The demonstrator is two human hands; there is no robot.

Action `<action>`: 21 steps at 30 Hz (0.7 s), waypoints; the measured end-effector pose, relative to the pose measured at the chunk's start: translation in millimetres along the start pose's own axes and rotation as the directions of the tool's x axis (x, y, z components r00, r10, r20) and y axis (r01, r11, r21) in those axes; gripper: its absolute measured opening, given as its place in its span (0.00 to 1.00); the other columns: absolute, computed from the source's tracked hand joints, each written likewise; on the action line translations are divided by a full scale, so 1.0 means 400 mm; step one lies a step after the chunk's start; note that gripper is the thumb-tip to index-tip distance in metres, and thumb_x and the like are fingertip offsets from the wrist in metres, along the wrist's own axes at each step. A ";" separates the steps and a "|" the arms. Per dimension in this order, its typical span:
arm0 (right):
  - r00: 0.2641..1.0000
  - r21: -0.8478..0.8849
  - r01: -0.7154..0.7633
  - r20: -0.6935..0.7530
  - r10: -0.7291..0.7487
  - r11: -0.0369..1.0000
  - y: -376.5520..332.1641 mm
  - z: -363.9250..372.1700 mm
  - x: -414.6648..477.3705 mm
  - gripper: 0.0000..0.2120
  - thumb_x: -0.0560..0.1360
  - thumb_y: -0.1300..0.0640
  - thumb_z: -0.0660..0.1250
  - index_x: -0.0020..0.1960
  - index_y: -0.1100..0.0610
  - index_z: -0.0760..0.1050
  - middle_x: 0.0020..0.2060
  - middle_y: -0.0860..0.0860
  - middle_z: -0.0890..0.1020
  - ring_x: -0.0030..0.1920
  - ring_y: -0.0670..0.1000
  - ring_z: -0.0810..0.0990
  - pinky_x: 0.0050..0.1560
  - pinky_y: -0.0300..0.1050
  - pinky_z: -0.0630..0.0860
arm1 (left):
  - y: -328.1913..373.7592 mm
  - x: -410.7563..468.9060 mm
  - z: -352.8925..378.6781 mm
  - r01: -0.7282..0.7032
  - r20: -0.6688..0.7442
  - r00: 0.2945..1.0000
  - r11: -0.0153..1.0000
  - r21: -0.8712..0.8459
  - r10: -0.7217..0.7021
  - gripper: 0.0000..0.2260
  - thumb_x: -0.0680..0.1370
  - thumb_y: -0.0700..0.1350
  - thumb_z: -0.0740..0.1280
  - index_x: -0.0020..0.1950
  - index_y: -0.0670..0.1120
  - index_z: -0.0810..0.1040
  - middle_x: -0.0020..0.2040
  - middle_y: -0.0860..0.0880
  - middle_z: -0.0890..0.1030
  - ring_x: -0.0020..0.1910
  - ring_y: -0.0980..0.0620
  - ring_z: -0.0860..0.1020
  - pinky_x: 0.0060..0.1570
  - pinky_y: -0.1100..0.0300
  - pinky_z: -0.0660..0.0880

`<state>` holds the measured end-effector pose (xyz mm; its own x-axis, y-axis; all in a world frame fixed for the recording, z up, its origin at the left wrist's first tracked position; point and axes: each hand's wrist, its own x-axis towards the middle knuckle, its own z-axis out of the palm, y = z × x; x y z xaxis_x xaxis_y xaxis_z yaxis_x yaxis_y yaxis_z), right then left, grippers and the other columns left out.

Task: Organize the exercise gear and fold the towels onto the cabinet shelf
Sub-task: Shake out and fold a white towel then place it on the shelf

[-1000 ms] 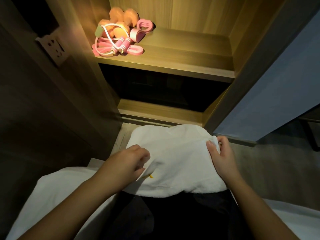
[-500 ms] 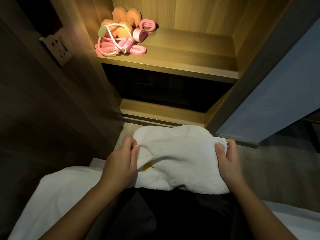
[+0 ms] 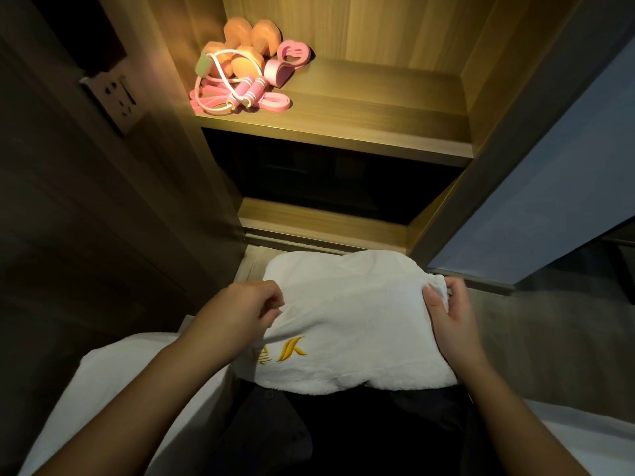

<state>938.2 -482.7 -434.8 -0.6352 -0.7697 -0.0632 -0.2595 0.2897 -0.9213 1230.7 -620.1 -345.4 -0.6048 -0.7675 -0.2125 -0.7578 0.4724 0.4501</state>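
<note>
The folded white towel lies on the lap, at 6 o'clock from the lit cabinet shelf. The left hand pinches its 9 o'clock edge, and the right hand grips its 3 o'clock corner. Lifted by the edges alone, its layers could sag open.

Towel on lap, before cabinet; exercise gear on shelf, left rear corner.
</note>
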 end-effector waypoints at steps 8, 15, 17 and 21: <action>1.000 0.004 0.023 -0.018 -0.023 1.000 -0.013 -0.001 -0.005 0.06 0.74 0.44 0.62 0.48 0.45 0.69 0.41 0.33 0.78 0.41 0.34 0.77 0.38 0.38 0.69 | 0.013 0.034 0.008 -0.236 0.087 0.972 0.901 0.363 0.220 0.07 0.80 0.46 0.63 0.56 0.53 0.78 0.58 0.56 0.73 0.55 0.56 0.70 0.56 0.61 0.66; 1.000 0.023 0.024 -0.021 -0.024 0.999 -0.007 -0.002 -0.003 0.05 0.76 0.45 0.64 0.47 0.45 0.70 0.39 0.34 0.79 0.40 0.34 0.77 0.37 0.39 0.70 | -0.006 -0.016 0.004 -0.132 -0.045 0.990 0.987 0.088 0.136 0.04 0.82 0.49 0.62 0.51 0.49 0.72 0.43 0.52 0.78 0.39 0.53 0.76 0.38 0.57 0.74; 1.000 0.029 0.020 -0.010 -0.019 0.999 -0.002 -0.006 -0.004 0.04 0.79 0.50 0.65 0.47 0.45 0.71 0.39 0.34 0.79 0.39 0.34 0.77 0.35 0.34 0.71 | -0.015 -0.024 -0.001 -0.103 -0.094 0.990 0.994 0.029 0.105 0.04 0.81 0.48 0.62 0.49 0.50 0.69 0.39 0.52 0.77 0.36 0.54 0.76 0.34 0.56 0.73; 1.000 0.047 0.003 0.000 -0.003 0.999 -0.001 -0.008 -0.008 0.05 0.80 0.54 0.64 0.48 0.45 0.72 0.39 0.35 0.80 0.39 0.35 0.79 0.33 0.29 0.73 | -0.030 -0.021 -0.018 -0.064 -0.155 0.987 0.991 -0.118 0.045 0.06 0.81 0.47 0.62 0.45 0.53 0.68 0.32 0.53 0.75 0.31 0.55 0.75 0.28 0.58 0.68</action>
<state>937.7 -478.5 -433.1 -0.6344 -0.7707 -0.0600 -0.2274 0.2602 -0.9384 1246.5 -622.4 -342.7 -0.5929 -0.8034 -0.0547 -0.6836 0.4663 0.5615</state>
